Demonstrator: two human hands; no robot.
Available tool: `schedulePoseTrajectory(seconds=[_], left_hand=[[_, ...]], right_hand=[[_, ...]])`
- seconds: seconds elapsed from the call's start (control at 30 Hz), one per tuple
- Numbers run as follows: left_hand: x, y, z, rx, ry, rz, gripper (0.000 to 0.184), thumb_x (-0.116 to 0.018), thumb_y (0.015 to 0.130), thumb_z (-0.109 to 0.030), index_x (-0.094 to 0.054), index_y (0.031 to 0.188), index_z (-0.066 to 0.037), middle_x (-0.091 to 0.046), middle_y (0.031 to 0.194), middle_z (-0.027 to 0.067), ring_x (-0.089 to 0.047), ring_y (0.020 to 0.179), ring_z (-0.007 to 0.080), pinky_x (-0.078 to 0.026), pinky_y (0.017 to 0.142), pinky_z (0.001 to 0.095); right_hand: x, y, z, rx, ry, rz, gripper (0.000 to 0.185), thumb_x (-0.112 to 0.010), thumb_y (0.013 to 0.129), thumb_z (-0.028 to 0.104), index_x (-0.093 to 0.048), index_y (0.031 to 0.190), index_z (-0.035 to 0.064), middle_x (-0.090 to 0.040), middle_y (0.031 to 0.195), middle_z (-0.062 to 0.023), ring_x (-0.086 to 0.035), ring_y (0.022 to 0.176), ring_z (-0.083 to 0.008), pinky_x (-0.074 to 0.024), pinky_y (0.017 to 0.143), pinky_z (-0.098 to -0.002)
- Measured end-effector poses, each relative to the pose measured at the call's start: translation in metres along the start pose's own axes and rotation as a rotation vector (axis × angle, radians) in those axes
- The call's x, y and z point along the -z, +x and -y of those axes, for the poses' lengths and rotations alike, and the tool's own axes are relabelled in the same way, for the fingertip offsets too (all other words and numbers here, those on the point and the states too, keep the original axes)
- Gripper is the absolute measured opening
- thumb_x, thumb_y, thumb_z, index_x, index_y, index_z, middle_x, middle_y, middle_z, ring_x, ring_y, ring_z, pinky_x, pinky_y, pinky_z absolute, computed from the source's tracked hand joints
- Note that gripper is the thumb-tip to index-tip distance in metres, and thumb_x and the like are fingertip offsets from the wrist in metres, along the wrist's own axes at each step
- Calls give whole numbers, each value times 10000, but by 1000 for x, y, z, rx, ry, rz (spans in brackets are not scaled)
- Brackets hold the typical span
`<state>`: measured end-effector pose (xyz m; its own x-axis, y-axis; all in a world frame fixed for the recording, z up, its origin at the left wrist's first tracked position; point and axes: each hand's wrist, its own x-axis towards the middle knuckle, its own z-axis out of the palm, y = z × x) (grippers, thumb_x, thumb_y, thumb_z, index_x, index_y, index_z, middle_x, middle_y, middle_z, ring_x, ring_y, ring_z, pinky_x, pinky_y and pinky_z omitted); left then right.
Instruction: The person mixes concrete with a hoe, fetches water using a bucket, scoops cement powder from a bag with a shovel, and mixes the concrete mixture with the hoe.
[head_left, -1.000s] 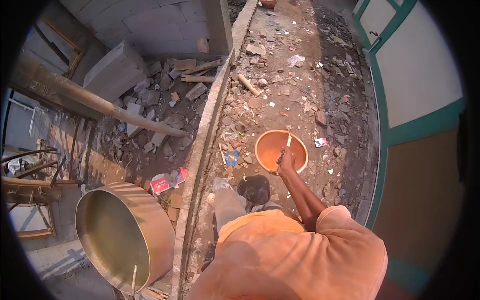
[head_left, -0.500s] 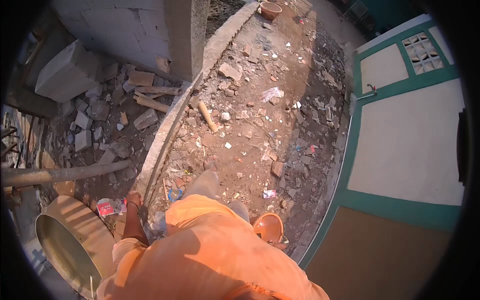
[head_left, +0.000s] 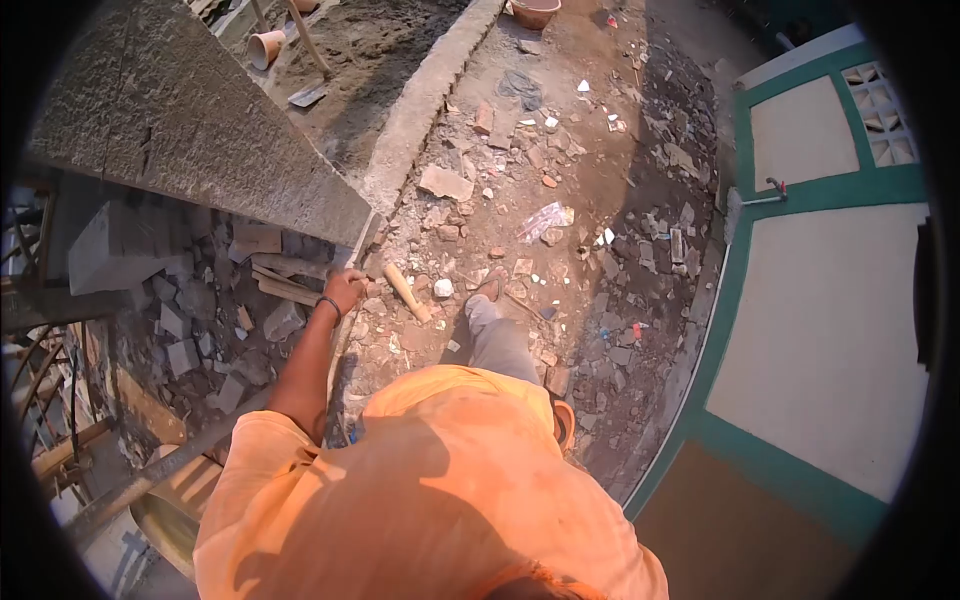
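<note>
at the far left, a pale block [head_left: 120,245] sits among broken rubble [head_left: 185,355], and below it part of a large tan tub [head_left: 185,485] shows beside the person's sleeve. a rough concrete column [head_left: 190,130] slants across the upper left, and beyond it a small bucket [head_left: 266,48] lies tilted on dark ground. next come a few wooden pieces [head_left: 285,285] and, just right of them, the left hand [head_left: 345,288], a dark band on its wrist, at the low wall [head_left: 425,85] near the column's foot. its fingers are bent downward; whether they grip the wall's edge or only rest there, i cannot tell. just right of that hand a tan cylindrical piece [head_left: 407,292] lies on the rubble, with a white lump [head_left: 443,288] beside it. the person's orange shirt [head_left: 430,480] fills the lower middle, a foot [head_left: 490,283] set on the ground ahead. at the person's right side only a strip of the orange basin's rim [head_left: 567,425] shows; the right hand is out of sight, so its fingers cannot be judged. farther right, a tap [head_left: 770,192] juts from a green-and-cream wall [head_left: 820,330].
</note>
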<state>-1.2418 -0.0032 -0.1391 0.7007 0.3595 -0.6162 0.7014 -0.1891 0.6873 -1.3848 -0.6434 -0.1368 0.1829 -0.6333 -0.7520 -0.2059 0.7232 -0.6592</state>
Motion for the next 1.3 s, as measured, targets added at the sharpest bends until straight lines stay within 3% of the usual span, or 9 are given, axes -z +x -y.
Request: schedulePoseTrajectory(seconds=[0.13, 0.2, 0.4, 0.7, 0.87, 0.93, 1.1, 1.2, 1.3], left_hand=[[12, 11, 154, 626, -90, -138, 98, -574, 897, -158, -602, 920, -67, -623, 756, 71, -572, 532, 182, -484, 447, 345], [12, -43, 100, 867, -180, -165, 106, -575, 892, -141, -584, 953, -55, -622, 739, 84, -568, 515, 194, -487, 419, 348], [-25, 4, 3, 800, -508, -211, 154, -563, 873, -98, -566, 1013, -35, -631, 763, 112, -592, 538, 202, -496, 423, 346], [-89, 307, -152, 444, -501, -197, 186, -588, 831, -220, -688, 892, -76, -665, 744, 101, -651, 685, 219, -524, 659, 323], [-90, 425, -348, 230, -370, -10, 248, -634, 867, -233, -640, 1037, -52, -678, 920, 90, -642, 807, 166, -514, 636, 312], [-88, 456, -408, 206, -283, 1, 383, -663, 857, -278, -608, 1140, -25, -667, 1068, 119, -632, 970, 215, -520, 752, 336], [-130, 569, -408, 416, -504, -560, 511, -679, 833, -273, -547, 1234, 15, -617, 1193, 195, -593, 1111, 280, -478, 906, 348], [-127, 587, -411, 582, -734, -761, 510, -683, 831, -257, -525, 1239, 5, -646, 1106, 179, -638, 986, 261, -499, 850, 366], [-129, 586, -408, 632, -1408, -696, 408, -648, 861, -296, -550, 1159, -34, -639, 1034, 117, -626, 944, 215, -482, 880, 460]], right_hand=[[-141, 48, 3, -109, 33, 200, 147, -414, 862, 266, -437, 828, 124, -404, 645, -13, -330, 396, -134, -376, 378, -290], [-205, 68, 1, -180, 36, 340, 142, -408, 861, 261, -437, 830, 126, -404, 646, -12, -326, 394, -133, -377, 378, -290], [-485, 52, 10, -54, -271, 331, 303, -430, 883, 391, -420, 719, 136, -388, 539, 5, -333, 384, -155, -378, 403, -319], [-860, -11, -34, 91, -654, 677, 195, -540, 882, 280, -469, 800, 118, -355, 599, 27, -341, 458, -105, -358, 456, -270], [-996, -76, -65, 122, -878, 884, 188, -511, 907, 248, -510, 788, 103, -382, 614, 34, -353, 506, -97, -352, 493, -263], [-1039, -110, -80, 123, -977, 1051, 136, -517, 899, 198, -519, 801, 104, -382, 643, 28, -349, 515, -99, -336, 502, -269], [-1131, -197, -116, 182, -1512, 1413, 209, -568, 912, 248, -567, 789, 80, -404, 623, 41, -378, 553, -79, -351, 536, -263], [-1164, -244, -149, 341, -1862, 1687, 246, -585, 913, 283, -581, 770, 83, -418, 623, 43, -388, 559, -76, -349, 534, -266], [-1193, -294, -192, 559, -2157, 1986, 285, -584, 904, 295, -618, 849, 17, -539, 666, -48, -502, 601, -153, -411, 588, -329]])
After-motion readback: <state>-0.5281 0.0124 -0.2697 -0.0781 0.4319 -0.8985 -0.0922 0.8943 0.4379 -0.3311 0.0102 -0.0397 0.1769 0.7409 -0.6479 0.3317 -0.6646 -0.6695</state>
